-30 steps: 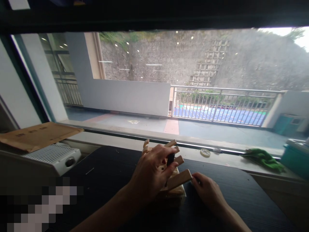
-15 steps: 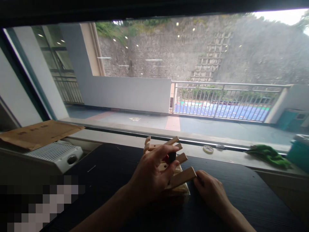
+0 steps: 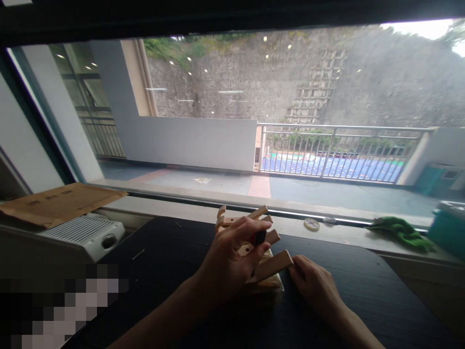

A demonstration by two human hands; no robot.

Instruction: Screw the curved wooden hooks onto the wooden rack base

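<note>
A light wooden assembly of several flat sticks [image 3: 269, 267] stands on the dark table [image 3: 363, 286] in front of me. My left hand [image 3: 228, 264] wraps round its near side, fingers curled over the upper sticks and a small dark piece [image 3: 260, 237] among them. My right hand [image 3: 315, 286] lies low on the table at the right, its fingertips closed on the end of the lowest projecting stick. The base of the assembly is hidden behind my left hand.
A white appliance with a vent grille [image 3: 85, 232] sits at the left under a sheet of brown cardboard [image 3: 58, 201]. On the window sill lie a roll of tape [image 3: 311, 224] and a green cloth [image 3: 401, 231]; a teal box [image 3: 448, 228] stands at far right.
Both hands keep their hold on the wooden assembly; only the view has shifted slightly.
</note>
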